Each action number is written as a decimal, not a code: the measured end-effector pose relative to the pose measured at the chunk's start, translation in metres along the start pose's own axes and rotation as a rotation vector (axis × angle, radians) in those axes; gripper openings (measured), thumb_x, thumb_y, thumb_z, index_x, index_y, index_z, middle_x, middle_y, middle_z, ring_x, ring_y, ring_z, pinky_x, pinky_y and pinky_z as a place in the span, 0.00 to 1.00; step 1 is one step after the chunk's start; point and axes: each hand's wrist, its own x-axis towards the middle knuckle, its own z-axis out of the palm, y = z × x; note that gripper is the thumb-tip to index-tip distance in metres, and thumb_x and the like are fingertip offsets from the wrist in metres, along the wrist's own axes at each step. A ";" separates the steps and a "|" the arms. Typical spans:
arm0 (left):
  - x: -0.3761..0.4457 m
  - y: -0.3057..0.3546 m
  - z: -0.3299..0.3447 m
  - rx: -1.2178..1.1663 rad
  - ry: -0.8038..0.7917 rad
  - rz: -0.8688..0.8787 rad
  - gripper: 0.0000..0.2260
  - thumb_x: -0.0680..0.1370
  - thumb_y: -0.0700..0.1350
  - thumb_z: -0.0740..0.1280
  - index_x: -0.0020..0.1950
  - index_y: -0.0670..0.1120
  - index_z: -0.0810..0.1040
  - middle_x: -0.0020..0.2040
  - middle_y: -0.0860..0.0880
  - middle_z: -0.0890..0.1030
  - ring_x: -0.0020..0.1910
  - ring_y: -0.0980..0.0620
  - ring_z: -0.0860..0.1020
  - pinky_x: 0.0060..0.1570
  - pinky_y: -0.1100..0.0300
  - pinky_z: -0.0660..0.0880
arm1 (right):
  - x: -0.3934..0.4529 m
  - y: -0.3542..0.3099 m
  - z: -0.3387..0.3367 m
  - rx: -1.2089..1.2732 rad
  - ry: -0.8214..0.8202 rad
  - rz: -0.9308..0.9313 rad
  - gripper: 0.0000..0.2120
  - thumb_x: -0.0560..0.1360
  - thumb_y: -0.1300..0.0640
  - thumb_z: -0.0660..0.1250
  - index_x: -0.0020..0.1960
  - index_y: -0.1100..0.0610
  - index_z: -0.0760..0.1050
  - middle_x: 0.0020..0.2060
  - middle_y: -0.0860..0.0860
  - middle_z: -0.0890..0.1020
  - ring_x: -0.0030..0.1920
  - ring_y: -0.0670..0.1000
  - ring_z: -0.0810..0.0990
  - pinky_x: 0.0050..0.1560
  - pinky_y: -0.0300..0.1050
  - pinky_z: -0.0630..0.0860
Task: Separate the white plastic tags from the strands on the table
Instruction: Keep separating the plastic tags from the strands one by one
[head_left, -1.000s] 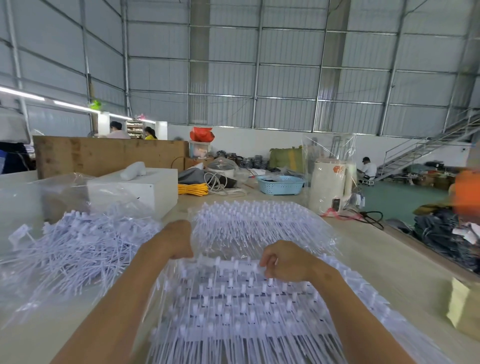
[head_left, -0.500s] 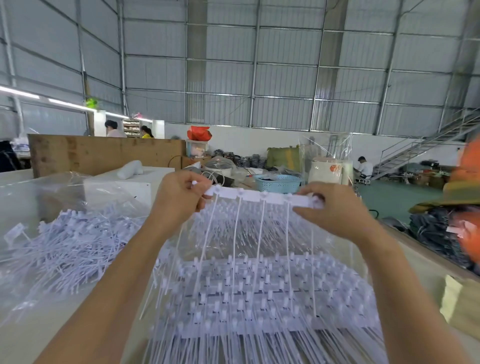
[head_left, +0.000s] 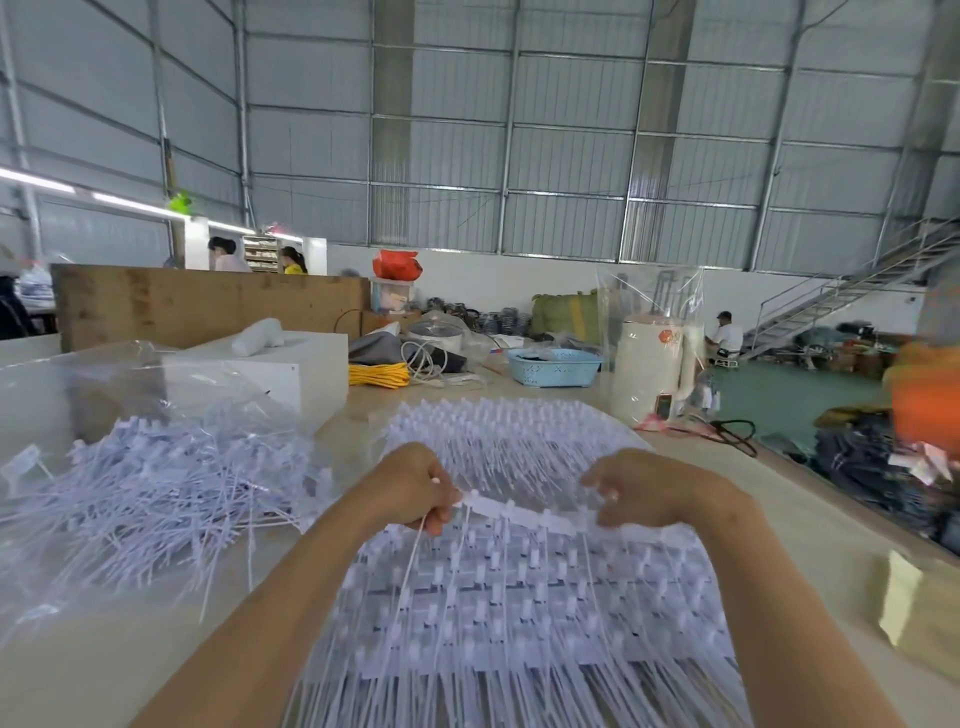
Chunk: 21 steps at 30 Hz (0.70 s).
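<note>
fingers (head_left: 434, 512) of the left hand (head_left: 410, 480) pinch one end of a white tag strip (head_left: 519, 512); the right hand (head_left: 639, 486) curls over the other, fingertips blurred; thin strands hang onto the tag stack (head_left: 519, 613) on the table (head_left: 810, 525)

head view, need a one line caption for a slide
Left hand and right hand grip a strip of white plastic tags above the stacked strips on the table.

We see the left hand (head_left: 415, 486) and right hand (head_left: 636, 486) pinching the ends of a white tag strip (head_left: 519, 510), its strands (head_left: 410, 577) dangling over the stacked strips (head_left: 519, 613) on the table (head_left: 779, 519); loose tags (head_left: 156, 493) piled left.
</note>
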 end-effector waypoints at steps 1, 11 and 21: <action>0.000 0.002 0.000 -0.009 0.014 0.023 0.07 0.77 0.39 0.68 0.39 0.41 0.76 0.29 0.47 0.80 0.22 0.56 0.76 0.24 0.66 0.70 | 0.001 -0.009 -0.002 0.100 0.113 -0.090 0.23 0.76 0.50 0.67 0.69 0.56 0.69 0.66 0.51 0.72 0.63 0.48 0.72 0.60 0.38 0.66; -0.009 0.017 0.001 -0.167 0.096 0.202 0.07 0.78 0.39 0.66 0.40 0.42 0.75 0.28 0.46 0.79 0.22 0.55 0.74 0.26 0.64 0.70 | 0.015 -0.066 0.031 0.559 0.273 -0.350 0.12 0.78 0.55 0.65 0.44 0.64 0.75 0.34 0.55 0.72 0.35 0.50 0.70 0.39 0.46 0.66; -0.007 0.015 0.012 -0.065 0.148 0.109 0.19 0.80 0.48 0.64 0.29 0.45 0.72 0.19 0.53 0.73 0.17 0.61 0.69 0.21 0.70 0.65 | 0.019 -0.069 0.038 0.652 0.327 -0.369 0.12 0.76 0.59 0.66 0.41 0.68 0.77 0.36 0.63 0.79 0.35 0.52 0.75 0.39 0.45 0.70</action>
